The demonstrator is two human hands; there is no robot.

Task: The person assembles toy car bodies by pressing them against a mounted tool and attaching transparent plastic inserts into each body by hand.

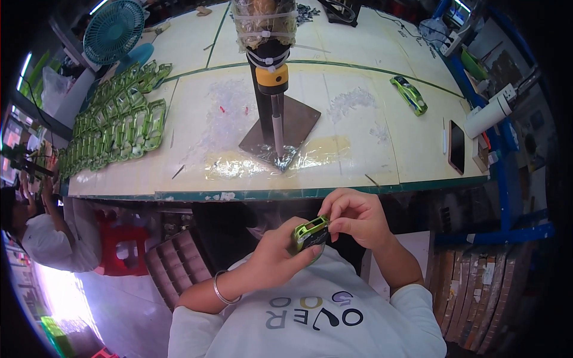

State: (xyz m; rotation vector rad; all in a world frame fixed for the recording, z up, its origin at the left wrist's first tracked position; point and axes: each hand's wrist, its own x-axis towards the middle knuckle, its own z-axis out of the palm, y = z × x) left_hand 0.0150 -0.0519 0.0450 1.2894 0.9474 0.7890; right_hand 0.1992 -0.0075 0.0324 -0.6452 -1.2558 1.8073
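Note:
In front of my shirt, below the table edge, my left hand (276,255) is wrapped round a green toy car body (313,228) with window openings and a dark part along its near side. My right hand (360,219) is at the right end of that body, thumb and forefinger pinched together. Whatever lies between those fingertips is too small to make out. Another green toy car body (409,95) rests alone at the table's right. Rows of similar green car bodies (116,128) lie at the left.
A press-like tool (271,80) with a yellow collar stands mid-table on a dark metal plate (305,117). Small clear plastic pieces (352,102) lie scattered around it. A phone (456,147) sits at the right edge, a fan (113,33) far left. Another person (57,238) sits at left.

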